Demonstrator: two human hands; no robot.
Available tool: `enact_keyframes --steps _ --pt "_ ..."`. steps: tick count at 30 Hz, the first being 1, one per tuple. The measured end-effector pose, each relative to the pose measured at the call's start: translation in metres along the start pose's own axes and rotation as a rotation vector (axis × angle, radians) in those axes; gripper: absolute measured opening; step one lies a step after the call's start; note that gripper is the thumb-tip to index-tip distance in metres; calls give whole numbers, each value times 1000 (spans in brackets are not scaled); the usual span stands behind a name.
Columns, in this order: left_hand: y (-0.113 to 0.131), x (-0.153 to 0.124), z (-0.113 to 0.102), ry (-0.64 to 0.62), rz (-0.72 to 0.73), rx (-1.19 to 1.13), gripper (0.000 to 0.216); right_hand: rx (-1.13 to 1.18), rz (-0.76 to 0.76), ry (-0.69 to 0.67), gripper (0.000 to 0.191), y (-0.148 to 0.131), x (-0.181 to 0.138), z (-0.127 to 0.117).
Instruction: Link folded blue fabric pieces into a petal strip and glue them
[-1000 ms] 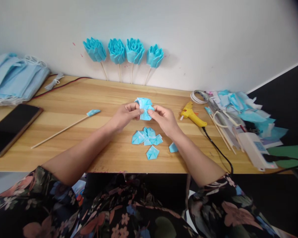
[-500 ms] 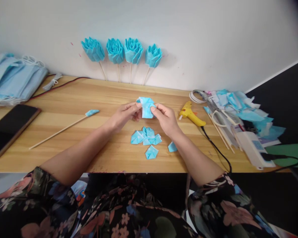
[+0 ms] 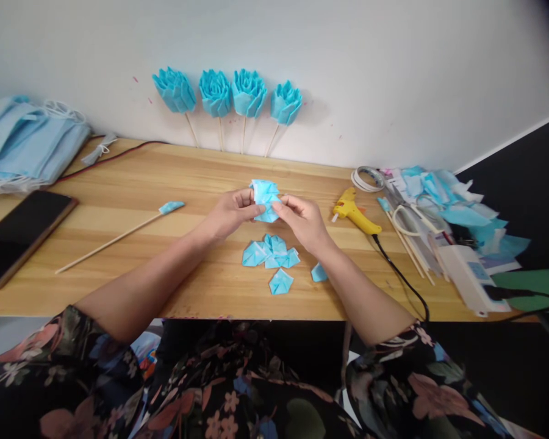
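Over a wooden tabletop, just to the far side of a cluster of folded blue pieces, holding a creased blue sheet narrowly between thumbs and fingers: pinched on its left by the left hand, on its right by the right hand, about equally close to both, with its long axis apparently running far to near.

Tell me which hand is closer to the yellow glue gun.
Right. The right hand is to the left of the yellow glue gun; the left hand is farther left, across the blue folded piece both hold.
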State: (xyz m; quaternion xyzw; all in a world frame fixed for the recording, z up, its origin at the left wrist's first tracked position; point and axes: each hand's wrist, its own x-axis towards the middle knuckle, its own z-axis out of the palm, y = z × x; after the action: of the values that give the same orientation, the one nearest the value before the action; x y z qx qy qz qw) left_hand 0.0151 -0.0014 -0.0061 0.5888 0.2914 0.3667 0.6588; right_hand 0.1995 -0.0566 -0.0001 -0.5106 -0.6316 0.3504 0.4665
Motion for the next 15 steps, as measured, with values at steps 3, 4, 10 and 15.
enact_keyframes --steps 3,4,10,15 --pt "-4 1 1 43 40 73 23 -88 -15 17 34 1 1 2" --pt "-5 1 2 68 59 108 22 -116 -20 28 33 2 1 2" --pt "-3 1 0 14 13 25 31 -60 14 68 33 1 1 1" --pt "-1 1 -3 -75 -29 -99 41 -29 -6 97 34 2 2 0"
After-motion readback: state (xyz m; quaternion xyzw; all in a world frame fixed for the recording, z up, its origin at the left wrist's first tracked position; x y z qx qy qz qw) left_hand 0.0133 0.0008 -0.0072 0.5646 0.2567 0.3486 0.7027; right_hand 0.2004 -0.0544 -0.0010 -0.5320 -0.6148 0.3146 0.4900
